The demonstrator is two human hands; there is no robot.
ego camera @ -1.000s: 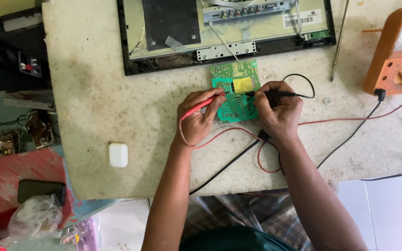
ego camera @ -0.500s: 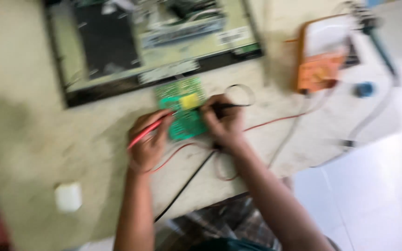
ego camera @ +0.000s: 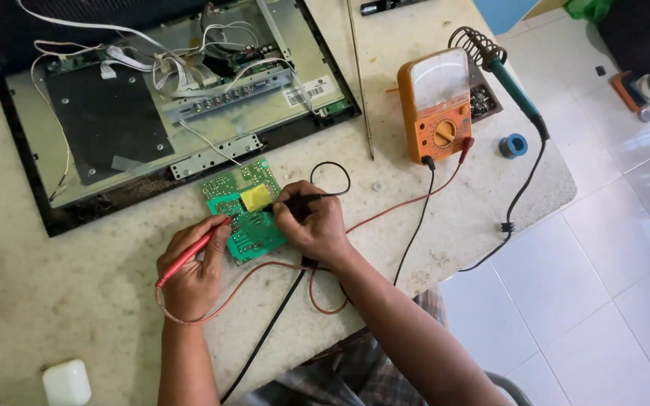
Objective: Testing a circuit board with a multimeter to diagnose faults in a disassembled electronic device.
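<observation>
A green circuit board (ego camera: pixel 246 225) with a yellow part on it lies flat on the stone table (ego camera: pixel 39 301). My left hand (ego camera: pixel 189 271) grips a red test probe (ego camera: pixel 189 254) whose tip touches the board's left edge. My right hand (ego camera: pixel 314 225) grips a black test probe (ego camera: pixel 302 200) pressed on the board's right side near the yellow part. Red and black leads run from the probes to an orange analog multimeter (ego camera: pixel 435 105) at the upper right.
An opened flat screen (ego camera: pixel 167 98) with bare wiring lies at the back of the table. A soldering iron (ego camera: pixel 513 83) rests in a coil stand beside a blue solder spool (ego camera: pixel 515 144). A thin metal rod (ego camera: pixel 360 83) and a white box (ego camera: pixel 67 383) lie on the table. Tiled floor is at the right.
The camera has swung to the right and tilted, bringing the multimeter and soldering iron into view. Both hands stay on the board with the probes.
</observation>
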